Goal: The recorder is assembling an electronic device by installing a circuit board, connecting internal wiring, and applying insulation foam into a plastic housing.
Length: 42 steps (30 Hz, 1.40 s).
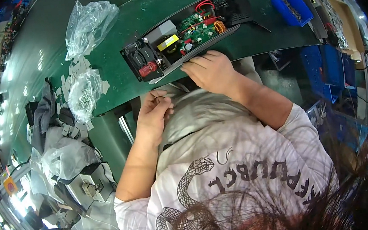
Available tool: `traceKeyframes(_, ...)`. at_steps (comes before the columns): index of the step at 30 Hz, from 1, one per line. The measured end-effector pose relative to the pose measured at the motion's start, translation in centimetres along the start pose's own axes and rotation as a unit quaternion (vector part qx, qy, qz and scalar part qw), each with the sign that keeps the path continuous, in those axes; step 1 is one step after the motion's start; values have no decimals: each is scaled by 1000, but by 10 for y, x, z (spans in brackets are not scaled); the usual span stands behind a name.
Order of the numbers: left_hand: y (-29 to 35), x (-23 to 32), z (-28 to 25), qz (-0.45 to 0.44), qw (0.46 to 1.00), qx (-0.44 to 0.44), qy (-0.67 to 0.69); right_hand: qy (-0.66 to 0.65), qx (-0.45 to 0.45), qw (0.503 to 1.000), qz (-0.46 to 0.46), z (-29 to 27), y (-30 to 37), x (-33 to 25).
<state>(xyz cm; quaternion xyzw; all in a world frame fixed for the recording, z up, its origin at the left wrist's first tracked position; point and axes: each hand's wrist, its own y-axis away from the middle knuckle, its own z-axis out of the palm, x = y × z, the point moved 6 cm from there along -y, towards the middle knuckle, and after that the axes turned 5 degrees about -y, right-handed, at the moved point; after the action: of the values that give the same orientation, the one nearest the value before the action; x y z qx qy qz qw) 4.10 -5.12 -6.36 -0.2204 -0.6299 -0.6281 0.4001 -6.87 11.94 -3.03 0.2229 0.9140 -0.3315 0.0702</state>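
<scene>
An open black metal casing (234, 28) lies slanted on the green workbench, showing a green circuit board (193, 29), a yellow-topped transformer (168, 43), a copper coil (219, 27) and red wires. Red and black terminals sit on its left end plate (131, 60). My right hand (211, 74) grips the casing's near side wall, its fingers along the edge. Nearer to me, just off the bench edge, my left hand (151, 114) is closed with fingers curled to the thumb. Whatever its fingertips hold, if anything, is too small to make out.
Left on the green bench (118, 83) lie a clear plastic bag (89, 26), another bag with small metal parts (84, 98) and scattered pale slips (76, 70). A blue bin of screws (291, 7) stands at the far right. Plastic-wrapped items (67, 156) crowd the lower left.
</scene>
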Motion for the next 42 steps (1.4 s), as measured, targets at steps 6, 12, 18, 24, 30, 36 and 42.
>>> traceKeyframes(6,0,-2,-3,5,1000,4,11,22,-16,1000,-10,2,0,0)
traceKeyframes(12,0,-3,-5,15,1000,3,22,27,-16,999,-11,4,2,0)
traceKeyframes(18,-2,-6,-8,19,999,-7,38,26,-17,999,-6,4,-1,1)
traceKeyframes(24,-2,-6,-8,13,992,-46,115,64,-18,998,-2,-10,-12,-2)
traceKeyframes(30,-1,-2,-1,36,928,-183,323,92,23,995,22,-33,-32,-7)
traceKeyframes(36,4,3,0,74,959,-137,238,69,-52,996,-1,-35,-48,8)
traceKeyframes(42,7,0,-6,82,964,-126,220,37,-104,993,-40,-26,-53,13)
